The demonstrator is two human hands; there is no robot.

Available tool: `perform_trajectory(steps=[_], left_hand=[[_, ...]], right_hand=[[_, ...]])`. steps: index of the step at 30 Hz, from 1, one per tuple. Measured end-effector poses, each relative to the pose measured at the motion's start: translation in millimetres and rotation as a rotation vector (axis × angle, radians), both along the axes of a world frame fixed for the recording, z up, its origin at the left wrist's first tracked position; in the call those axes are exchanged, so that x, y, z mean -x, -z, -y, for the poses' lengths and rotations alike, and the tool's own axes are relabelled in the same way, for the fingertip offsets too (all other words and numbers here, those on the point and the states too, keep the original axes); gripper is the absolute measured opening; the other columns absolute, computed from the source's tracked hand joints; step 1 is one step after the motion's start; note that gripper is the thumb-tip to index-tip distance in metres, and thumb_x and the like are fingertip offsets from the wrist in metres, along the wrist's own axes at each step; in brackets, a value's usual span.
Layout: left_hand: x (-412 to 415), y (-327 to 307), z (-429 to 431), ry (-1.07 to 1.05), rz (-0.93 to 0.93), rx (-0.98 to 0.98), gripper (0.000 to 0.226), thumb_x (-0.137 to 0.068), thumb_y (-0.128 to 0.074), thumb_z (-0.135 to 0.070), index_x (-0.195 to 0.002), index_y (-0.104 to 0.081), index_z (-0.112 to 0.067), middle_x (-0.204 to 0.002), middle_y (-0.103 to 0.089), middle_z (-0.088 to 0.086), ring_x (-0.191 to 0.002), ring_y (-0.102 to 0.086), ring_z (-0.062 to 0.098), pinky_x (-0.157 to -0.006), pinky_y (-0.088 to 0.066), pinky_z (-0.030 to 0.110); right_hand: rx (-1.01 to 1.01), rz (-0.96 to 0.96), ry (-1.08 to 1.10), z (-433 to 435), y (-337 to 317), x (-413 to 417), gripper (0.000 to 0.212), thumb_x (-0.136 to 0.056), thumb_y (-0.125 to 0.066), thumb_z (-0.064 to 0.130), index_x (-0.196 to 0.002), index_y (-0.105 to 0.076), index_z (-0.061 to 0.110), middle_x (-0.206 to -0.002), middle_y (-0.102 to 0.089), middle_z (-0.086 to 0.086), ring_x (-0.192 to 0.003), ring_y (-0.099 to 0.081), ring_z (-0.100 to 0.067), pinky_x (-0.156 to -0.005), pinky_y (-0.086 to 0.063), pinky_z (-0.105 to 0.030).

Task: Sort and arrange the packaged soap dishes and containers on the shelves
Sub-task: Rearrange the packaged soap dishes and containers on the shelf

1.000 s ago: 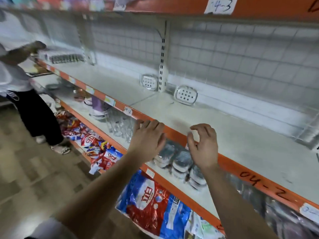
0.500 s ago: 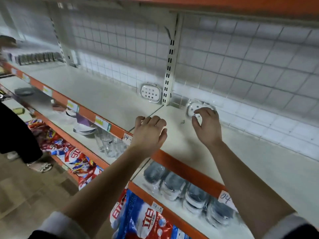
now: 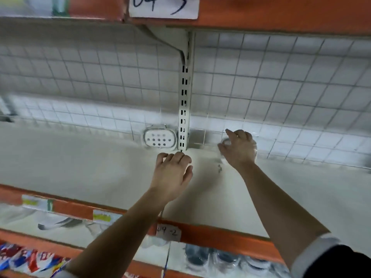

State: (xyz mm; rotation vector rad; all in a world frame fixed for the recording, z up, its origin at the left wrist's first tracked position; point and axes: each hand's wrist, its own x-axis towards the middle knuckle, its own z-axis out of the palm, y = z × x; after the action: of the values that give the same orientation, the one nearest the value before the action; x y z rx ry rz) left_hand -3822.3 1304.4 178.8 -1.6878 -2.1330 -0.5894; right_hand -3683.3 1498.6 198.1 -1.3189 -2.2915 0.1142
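A white packaged soap dish with dark holes leans against the wire back, just left of the slotted upright. My right hand reaches to the back of the white shelf, right of the upright, its fingers curled round a second packaged soap dish that it mostly hides. My left hand hovers over the shelf in front of the upright, fingers loosely bent, holding nothing.
A slotted metal upright and wire grid back stand behind the shelf. The orange front edge carries a handwritten label. Below it, clear lidded containers and colourful bags fill lower shelves. An orange upper shelf hangs overhead.
Both hands have moved from the shelf's front edge toward the back. My right hand has closed over the right soap dish. The view has swung closer and rightward; the other person has left the frame.
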Motion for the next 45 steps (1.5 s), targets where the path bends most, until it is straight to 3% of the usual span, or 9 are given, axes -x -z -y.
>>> perform_trajectory(steps=[6,11,13,16,25,29,34,41,45], left_hand=[[25.1,13.5,-15.1,0.094,0.030,-0.056,0.012,-0.086,-0.063,-0.023,-0.093,-0.070,-0.016,-0.094,-0.067,-0.001,-0.075,-0.064,0.022,-0.091,-0.036,0.037],[30.5,17.9,-25.2,0.179,0.041,-0.081,0.011,-0.086,-0.063,-0.022,-0.093,-0.069,-0.017,-0.094,-0.066,-0.002,-0.078,-0.064,0.021,-0.090,-0.032,0.036],[32.3,19.1,-27.9,0.205,0.043,-0.076,0.015,-0.088,-0.057,-0.025,-0.094,-0.068,-0.017,-0.096,-0.066,-0.002,-0.080,-0.064,0.021,-0.091,-0.034,0.037],[34.2,19.3,-29.0,0.225,0.045,-0.053,0.033,-0.089,-0.040,-0.032,-0.094,-0.069,-0.017,-0.096,-0.066,-0.003,-0.081,-0.064,0.019,-0.089,-0.038,0.038],[76.3,4.8,-41.2,0.170,0.008,-0.143,0.027,-0.089,-0.049,-0.025,-0.101,-0.067,-0.010,-0.106,-0.063,0.008,-0.097,-0.058,0.032,-0.082,-0.044,0.044],[114.4,-4.2,-46.7,-0.005,0.025,-0.146,0.034,-0.088,-0.063,-0.016,-0.120,-0.060,-0.004,-0.128,-0.054,0.018,-0.120,-0.049,0.040,-0.096,-0.041,0.053],[145.2,-7.5,-57.1,-0.161,0.025,0.107,0.049,-0.103,-0.031,-0.029,-0.147,-0.034,-0.008,-0.149,-0.040,0.012,-0.145,-0.020,0.033,-0.113,-0.020,0.047],[134.7,-0.5,-39.3,0.004,0.285,-0.074,0.032,-0.097,-0.053,-0.021,-0.122,-0.059,-0.003,-0.117,-0.045,0.017,-0.087,-0.059,0.036,-0.080,-0.052,0.045],[121.8,5.8,-26.4,0.103,0.334,-0.145,0.027,-0.093,-0.060,-0.016,-0.120,-0.061,-0.011,-0.122,-0.046,0.013,-0.083,-0.062,0.029,-0.073,-0.055,0.041]], right_hand=[[-0.066,-0.057,0.091,18.6,9.5,3.0,0.045,-0.078,-0.070,0.043,-0.116,-0.068,0.018,-0.120,-0.047,-0.006,-0.117,-0.036,-0.032,-0.101,-0.038,-0.043],[-0.050,-0.272,0.112,31.0,17.7,-5.3,0.034,-0.078,-0.073,0.032,-0.101,-0.060,0.010,-0.129,-0.049,-0.005,-0.122,-0.031,-0.031,-0.084,-0.033,-0.025],[-0.026,-0.351,0.142,36.1,18.0,-11.3,0.029,-0.079,-0.071,0.029,-0.095,-0.054,0.013,-0.113,-0.056,-0.002,-0.115,-0.033,-0.031,-0.079,-0.030,-0.026],[-0.014,-0.424,0.130,48.1,19.1,-21.9,0.029,-0.081,-0.067,0.023,-0.105,-0.052,0.016,-0.102,-0.059,0.000,-0.109,-0.040,-0.030,-0.086,-0.031,-0.032],[0.065,-0.269,0.192,72.7,56.1,-23.4,0.037,-0.092,-0.060,0.022,-0.128,-0.057,0.015,-0.148,-0.038,-0.007,-0.129,-0.031,-0.033,-0.105,-0.037,-0.042],[0.023,-0.286,0.125,76.6,58.7,-23.0,0.036,-0.089,-0.063,0.022,-0.120,-0.055,0.004,-0.128,-0.057,-0.012,-0.123,-0.033,-0.025,-0.106,-0.037,-0.044],[0.016,-0.226,0.131,81.7,58.9,-20.9,0.048,-0.085,-0.068,0.033,-0.120,-0.053,0.004,-0.119,-0.058,-0.007,-0.117,-0.039,-0.038,-0.092,-0.041,-0.042],[-0.043,-0.194,0.120,80.7,59.0,-21.8,0.037,-0.084,-0.072,0.029,-0.114,-0.064,0.010,-0.122,-0.058,-0.008,-0.113,-0.043,-0.041,-0.095,-0.039,-0.040],[-0.020,-0.177,0.121,81.7,55.9,-20.4,0.041,-0.085,-0.070,0.030,-0.125,-0.064,0.021,-0.129,-0.055,-0.009,-0.117,-0.039,-0.040,-0.096,-0.042,-0.043]])
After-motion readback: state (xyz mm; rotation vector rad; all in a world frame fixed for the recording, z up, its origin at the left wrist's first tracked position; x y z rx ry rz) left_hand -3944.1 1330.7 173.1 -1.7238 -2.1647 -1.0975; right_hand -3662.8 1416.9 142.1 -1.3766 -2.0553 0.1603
